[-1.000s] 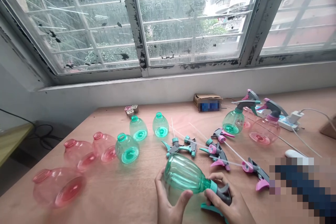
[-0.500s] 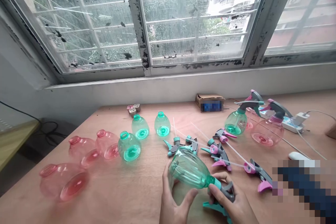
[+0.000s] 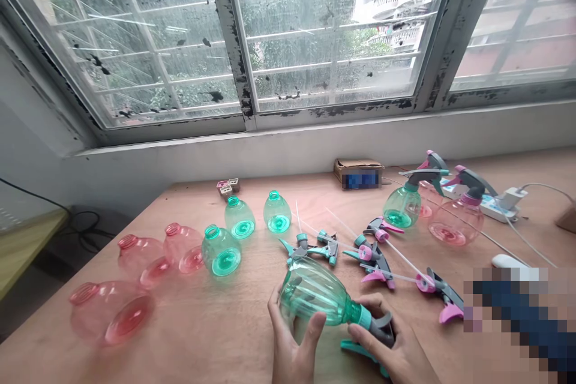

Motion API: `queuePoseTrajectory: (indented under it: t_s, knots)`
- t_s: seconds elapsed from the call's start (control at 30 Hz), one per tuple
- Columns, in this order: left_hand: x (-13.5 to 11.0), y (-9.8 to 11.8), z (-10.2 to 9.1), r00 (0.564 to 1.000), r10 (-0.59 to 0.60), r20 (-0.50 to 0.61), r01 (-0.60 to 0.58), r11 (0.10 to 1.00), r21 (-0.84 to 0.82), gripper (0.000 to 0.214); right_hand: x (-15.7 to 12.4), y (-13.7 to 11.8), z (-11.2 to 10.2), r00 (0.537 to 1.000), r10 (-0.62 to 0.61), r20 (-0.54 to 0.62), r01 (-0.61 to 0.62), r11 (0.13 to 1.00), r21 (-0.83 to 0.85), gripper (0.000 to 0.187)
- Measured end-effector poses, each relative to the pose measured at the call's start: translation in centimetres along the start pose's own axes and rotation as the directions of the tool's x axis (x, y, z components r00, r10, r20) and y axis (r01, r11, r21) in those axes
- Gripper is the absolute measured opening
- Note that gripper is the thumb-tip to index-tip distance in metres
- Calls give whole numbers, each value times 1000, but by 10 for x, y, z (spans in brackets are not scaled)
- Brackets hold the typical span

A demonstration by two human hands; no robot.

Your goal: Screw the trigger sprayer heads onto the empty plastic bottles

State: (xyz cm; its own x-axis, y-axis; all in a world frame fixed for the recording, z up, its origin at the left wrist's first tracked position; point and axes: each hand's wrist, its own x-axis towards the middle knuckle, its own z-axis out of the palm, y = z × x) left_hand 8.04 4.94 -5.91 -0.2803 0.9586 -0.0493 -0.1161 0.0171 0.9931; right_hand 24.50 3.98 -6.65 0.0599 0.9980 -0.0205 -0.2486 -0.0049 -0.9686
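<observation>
A clear green spray bottle [image 3: 315, 293] lies tilted on its side between my hands, its base toward the upper left and its neck toward the lower right. My left hand [image 3: 294, 336] is wrapped round the base end, thumb on the near side. At the neck, my right hand [image 3: 389, 339] grips the grey and teal spray head [image 3: 378, 327], fingers around its collar. The head's teal trigger [image 3: 360, 349] sticks out below my right hand. Whether the collar is fully seated on the neck, I cannot tell. Just beyond the bottle lie loose teal-and-grey spray heads [image 3: 330, 249].
Open green bottles [image 3: 221, 255] and open pink bottles [image 3: 112, 315] stand on the left. Pink-and-grey spray heads [image 3: 443, 291] with long tubes lie to the right. Behind them are a green bottle with head [image 3: 402, 207], a pink one [image 3: 456, 222], a power strip [image 3: 499, 209] and a cardboard box [image 3: 359, 165].
Both hands and the held bottle have shifted slightly left in the view. The bottle lies a little more level, and my right hand remains on the spray head.
</observation>
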Motion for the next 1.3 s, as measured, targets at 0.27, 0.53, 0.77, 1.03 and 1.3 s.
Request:
queuePoseTrajectory:
  t_s: [0.27,0.53,0.77,1.03,1.3]
  knots:
    - [0,4,1,999,-14,42,18,997,-78,89,-1,1,1,1000,20,2,-20,1000,-15,35]
    - [8,-16,-5,998,39,-44,-42,997,-63,85,3,4,-9,995,98,20,-96,991,-97,49]
    - [3,-9,-2,998,63,21,-60,991,-118,88,4,14,-15,991,102,90,-94,992,-86,45]
    - [0,0,-1,999,-37,-11,34,985,-167,81,2,17,-12,987,119,108,-113,992,-64,47]
    - [6,-9,0,998,57,35,-54,995,-80,84,5,3,-11,998,70,4,-70,992,103,44]
